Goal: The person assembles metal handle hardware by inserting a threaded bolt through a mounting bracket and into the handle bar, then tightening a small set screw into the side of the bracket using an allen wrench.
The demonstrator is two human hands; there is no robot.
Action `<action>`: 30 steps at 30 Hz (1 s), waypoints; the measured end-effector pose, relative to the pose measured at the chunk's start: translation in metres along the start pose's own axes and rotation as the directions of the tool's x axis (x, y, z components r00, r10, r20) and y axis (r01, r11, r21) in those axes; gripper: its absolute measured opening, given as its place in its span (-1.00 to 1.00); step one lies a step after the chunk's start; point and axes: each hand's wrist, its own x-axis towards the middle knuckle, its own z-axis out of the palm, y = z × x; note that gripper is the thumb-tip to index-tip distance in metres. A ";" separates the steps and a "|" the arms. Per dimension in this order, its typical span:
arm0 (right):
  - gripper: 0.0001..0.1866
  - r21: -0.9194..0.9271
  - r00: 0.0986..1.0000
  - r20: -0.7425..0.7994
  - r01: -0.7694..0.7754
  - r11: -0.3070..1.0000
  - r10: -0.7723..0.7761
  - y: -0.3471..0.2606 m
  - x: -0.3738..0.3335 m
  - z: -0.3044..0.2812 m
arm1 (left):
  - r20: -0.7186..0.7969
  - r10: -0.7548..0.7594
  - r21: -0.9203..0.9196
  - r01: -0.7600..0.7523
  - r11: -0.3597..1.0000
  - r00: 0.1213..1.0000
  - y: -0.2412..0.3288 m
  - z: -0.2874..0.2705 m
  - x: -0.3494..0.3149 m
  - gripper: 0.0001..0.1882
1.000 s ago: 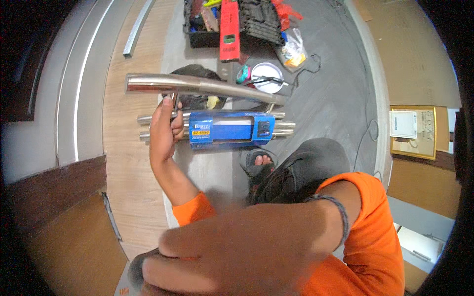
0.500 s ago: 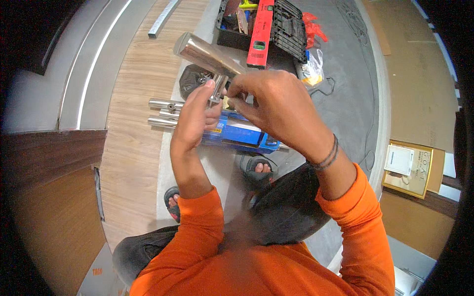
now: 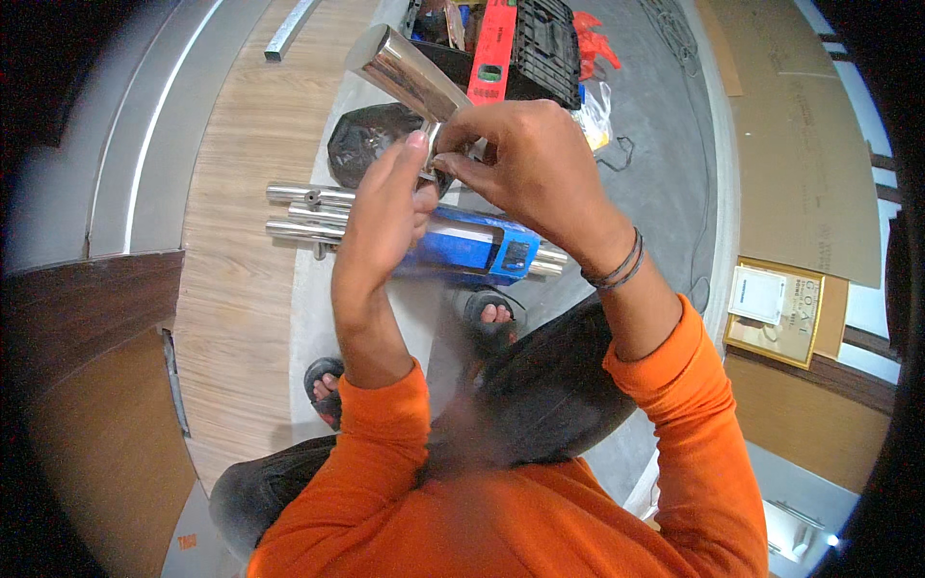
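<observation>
A thick, shiny metal tube (image 3: 409, 72) slants up and to the left in front of me, with a thinner metal stem joined near its lower end. My left hand (image 3: 379, 207) is closed round that stem, its thumb pointing up. Close against the stem, my right hand (image 3: 528, 159) has thumb and index finger pinched together; whatever they hold is too small and hidden to make out. Beneath my hands, several shiny metal tubes (image 3: 289, 229) lie with a blue package (image 3: 462, 246) around them. A crumpled black plastic bag (image 3: 358, 146) lies beyond my left hand.
An open black toolbox (image 3: 549, 48) stands at the far side with a red spirit level (image 3: 494, 43) across it. Near it lie a red plastic bag (image 3: 594, 43) and a clear bag (image 3: 597, 116). A square metal bar (image 3: 289, 31) rests on the wood-patterned floor. My sandalled feet are below.
The whole view has shifted slightly, so floor items appear farther left. My right fingertips have come in closer to the stem. My left hand keeps its grip.
</observation>
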 end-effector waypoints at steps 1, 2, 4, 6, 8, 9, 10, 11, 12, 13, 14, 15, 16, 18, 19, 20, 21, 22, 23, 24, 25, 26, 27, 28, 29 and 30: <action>-0.82 -0.006 1.000 0.013 0.002 1.000 -0.002 0.001 0.001 -0.001 | 0.018 0.001 0.003 -0.001 1.000 1.000 -0.001 -0.001 0.001 -0.64; -0.82 -0.012 1.000 0.026 0.003 1.000 -0.003 0.003 0.002 -0.002 | 0.037 0.001 0.007 -0.002 1.000 0.999 -0.001 -0.004 0.003 -0.64; -0.82 -0.040 0.999 0.049 0.011 0.999 -0.009 0.003 0.003 -0.005 | 0.044 0.007 0.030 -0.009 1.000 0.999 -0.001 -0.004 0.004 -0.64; -0.83 -0.085 0.997 0.072 0.024 0.996 -0.018 0.000 0.004 -0.009 | 0.023 0.019 0.070 -0.021 0.997 1.000 0.003 -0.002 0.002 -0.63; -0.84 -0.065 0.998 0.056 0.007 0.998 -0.004 0.000 0.003 -0.008 | 0.022 0.012 0.090 -0.014 0.996 1.000 0.002 -0.003 0.003 -0.61; -0.84 -0.056 0.999 0.048 -0.001 0.998 0.004 0.000 0.002 -0.008 | 0.021 0.008 0.100 -0.011 0.995 1.000 0.000 -0.003 0.004 -0.60; -0.83 -0.028 0.996 0.057 -0.065 0.997 0.066 0.000 0.002 -0.007 | 0.006 0.049 0.135 -0.049 0.990 0.999 -0.001 -0.003 0.005 -0.58; -0.82 -0.001 0.989 0.068 -0.129 0.992 0.129 0.000 0.000 -0.003 | -0.008 0.090 0.170 -0.087 0.982 0.996 -0.003 -0.003 0.007 -0.57; -0.80 0.025 0.979 0.081 -0.192 0.981 0.190 0.000 -0.002 0.000 | -0.021 0.131 0.205 -0.124 0.971 0.991 -0.005 -0.003 0.008 -0.55; -0.78 0.108 0.963 0.108 -0.257 0.961 0.245 0.002 -0.004 0.005 | -0.024 0.157 0.247 -0.146 0.958 0.987 -0.007 -0.004 0.009 -0.54; -0.76 0.187 0.945 0.139 -0.320 0.929 0.297 0.004 -0.007 0.010 | -0.025 0.183 0.289 -0.168 0.942 0.983 -0.009 -0.006 0.011 -0.53; -0.74 0.264 0.922 0.175 -0.381 0.886 0.344 0.005 -0.009 0.015 | -0.026 0.208 0.331 -0.188 0.925 0.978 -0.010 -0.006 0.012 -0.52; -0.72 0.382 0.904 0.181 -0.428 0.819 0.388 0.004 -0.012 0.022 | -0.037 0.207 0.326 -0.184 0.927 0.978 -0.009 -0.004 0.011 -0.52; -0.66 0.596 0.858 0.209 -0.492 0.635 0.469 -0.001 -0.019 0.034 | -0.058 0.202 0.317 -0.173 0.932 0.978 -0.007 0.001 0.008 -0.51; -0.66 0.682 0.779 0.344 -0.591 0.431 0.524 -0.005 -0.020 0.034 | -0.059 0.225 0.316 -0.196 0.928 0.973 -0.008 0.001 0.008 -0.52; -0.65 0.720 0.689 0.484 -0.664 0.202 0.540 -0.008 -0.020 0.032 | -0.058 0.248 0.315 -0.218 0.924 0.967 -0.010 0.000 0.009 -0.52; -0.65 0.716 0.639 0.573 -0.695 0.067 0.512 -0.008 -0.021 0.032 | -0.057 0.271 0.313 -0.240 0.919 0.961 -0.011 0.000 0.009 -0.53; -0.66 0.690 0.584 0.656 -0.721 -0.067 0.479 -0.009 -0.021 0.032 | -0.061 0.223 0.263 -0.200 0.944 0.973 -0.007 0.002 0.006 -0.54; -0.67 0.671 0.574 0.691 -0.735 -0.096 0.440 -0.008 -0.021 0.031 | -0.062 0.175 0.213 -0.158 0.964 0.983 0.001 0.005 0.001 -0.55; -0.67 0.650 0.563 0.724 -0.750 -0.123 0.399 -0.006 -0.021 0.030 | -0.060 0.126 0.161 -0.115 0.980 0.990 0.005 0.006 -0.002 -0.56; -0.69 0.626 0.643 0.623 -0.751 0.211 0.445 -0.007 -0.018 0.026 | -0.062 0.107 0.165 -0.096 0.982 0.992 0.004 0.003 -0.001 -0.57; -0.70 0.517 0.732 0.515 -0.680 0.520 0.445 -0.008 -0.013 0.018 | -0.065 0.089 0.168 -0.077 0.983 0.994 0.001 -0.002 0.001 -0.58; -0.70 0.338 0.819 0.414 -0.544 0.768 0.398 -0.008 -0.010 0.012 | -0.068 0.070 0.171 -0.058 0.984 0.995 0.000 -0.007 0.002 -0.59; -0.70 0.220 0.905 0.271 -0.390 0.894 0.328 -0.003 -0.011 0.007 | -0.042 0.066 0.145 -0.059 0.988 0.997 0.000 -0.007 0.004 -0.59; -0.71 0.070 0.965 0.141 -0.231 0.970 0.219 0.002 -0.013 0.002 | -0.016 0.062 0.119 -0.060 0.991 0.998 0.000 -0.007 0.005 -0.59; -0.71 -0.102 0.996 0.031 -0.076 0.992 0.080 0.005 -0.012 -0.001 | 0.008 0.059 0.093 -0.060 0.994 0.998 -0.001 -0.006 0.005 -0.59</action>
